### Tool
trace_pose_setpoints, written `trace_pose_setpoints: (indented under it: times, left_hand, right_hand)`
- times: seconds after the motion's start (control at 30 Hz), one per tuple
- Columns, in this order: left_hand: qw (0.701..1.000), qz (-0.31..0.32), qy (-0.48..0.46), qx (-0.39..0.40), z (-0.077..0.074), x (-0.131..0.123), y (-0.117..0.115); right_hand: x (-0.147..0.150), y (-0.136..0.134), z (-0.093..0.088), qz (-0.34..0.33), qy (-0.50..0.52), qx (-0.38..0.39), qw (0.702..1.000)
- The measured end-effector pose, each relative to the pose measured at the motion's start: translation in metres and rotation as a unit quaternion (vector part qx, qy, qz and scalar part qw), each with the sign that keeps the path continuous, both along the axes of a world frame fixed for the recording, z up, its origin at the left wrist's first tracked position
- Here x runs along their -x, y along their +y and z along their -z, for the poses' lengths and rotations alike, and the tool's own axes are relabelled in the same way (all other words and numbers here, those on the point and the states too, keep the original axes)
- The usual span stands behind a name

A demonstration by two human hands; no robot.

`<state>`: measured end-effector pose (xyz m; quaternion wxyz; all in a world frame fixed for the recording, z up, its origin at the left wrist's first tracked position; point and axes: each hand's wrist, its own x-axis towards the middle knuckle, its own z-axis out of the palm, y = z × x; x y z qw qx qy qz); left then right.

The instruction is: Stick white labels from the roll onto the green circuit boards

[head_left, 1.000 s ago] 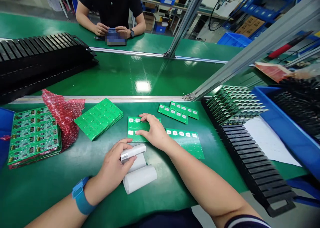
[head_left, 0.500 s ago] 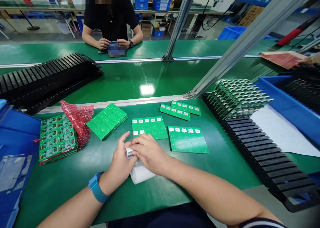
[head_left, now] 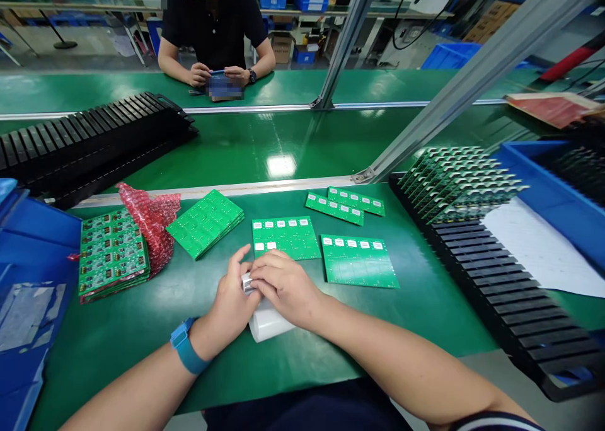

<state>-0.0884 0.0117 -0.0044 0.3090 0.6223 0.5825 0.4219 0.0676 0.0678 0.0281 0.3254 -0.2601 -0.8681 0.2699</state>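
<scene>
Both of my hands are closed around a white label strip (head_left: pixel 270 326), whose looped lower part hangs beneath them over the green bench. My left hand (head_left: pixel 230 298) grips its upper end with the thumb, index finger raised. From the right, my right hand (head_left: pixel 289 287) pinches the same end; its fingertips are partly hidden. Just beyond lies a green circuit board (head_left: pixel 297 245) with a row of white labels and a few more below. Another circuit board (head_left: pixel 362 270) to its right carries one labelled row. Two narrow labelled board strips (head_left: pixel 338 213) overlap behind.
Left are a stack of bare green boards (head_left: pixel 208 222), red bubble wrap (head_left: pixel 158 229) and a stack of populated boards (head_left: pixel 113 251) beside a blue bin (head_left: pixel 33 317). A black slotted rack (head_left: pixel 491 280) with upright boards stands right. A metal post (head_left: pixel 425 109) slants up; a person sits opposite.
The view has shifted slightly, so the bench things sit a little further right in it. My hands keep nearly the same grip on the label strip.
</scene>
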Motion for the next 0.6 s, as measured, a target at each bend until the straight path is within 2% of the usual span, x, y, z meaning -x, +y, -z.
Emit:
trace_pose_setpoints:
  times: [0.2, 0.4, 0.6]
  left_hand:
    - [1.000, 0.010, 0.008, -0.015, 0.0006, -0.0011, -0.0033]
    - [1.000, 0.024, 0.013, -0.010, -0.0012, 0.0002, -0.0017]
    - [1.000, 0.018, 0.013, 0.015, -0.0048, 0.0027, 0.0001]
  right_hand:
    - [-0.0014, -0.0009, -0.0042, -0.009, -0.059, 0.010, 0.998]
    - [-0.0021, -0.0002, -0.0030, -0.028, -0.027, -0.018, 0.999]
    - [-0.0013, -0.0043, -0.0029, -0.008, 0.012, -0.042, 0.999]
